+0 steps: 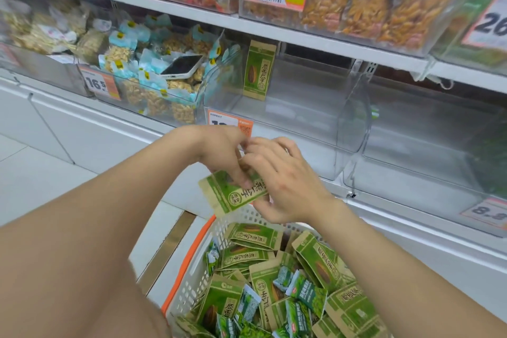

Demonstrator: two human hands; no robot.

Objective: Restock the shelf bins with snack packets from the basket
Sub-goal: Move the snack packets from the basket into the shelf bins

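- Head view: left hand (219, 158) and right hand (286, 182) meet above the basket (189, 271), both clamped on one green packet (233, 195).
- Left fingers pinch the packet from above; right fingers curl under its right end. May be more than one packet in the grip, cannot tell.
- Packet is tilted, just above the basket's far rim, below and in front of the clear bin (296, 123).
- Bin is nearly bare: one matching upright packet (259, 70) stands at its back left.
- Basket holds a loose pile (274, 269) of the same green packets plus smaller green sachets (307, 291).
- Neighbour bin (129, 90) to the left is full of nut bags, with a phone (182, 66) lying on top.
- Step, as I judge it: packet picked and being squared up between the hands, not yet in the bin.
- Next move calls for lifting it up and forward over the bin's front lip, then setting it upright beside the upright packet, label outward.
- Early in the task: pile large, bin almost bare.
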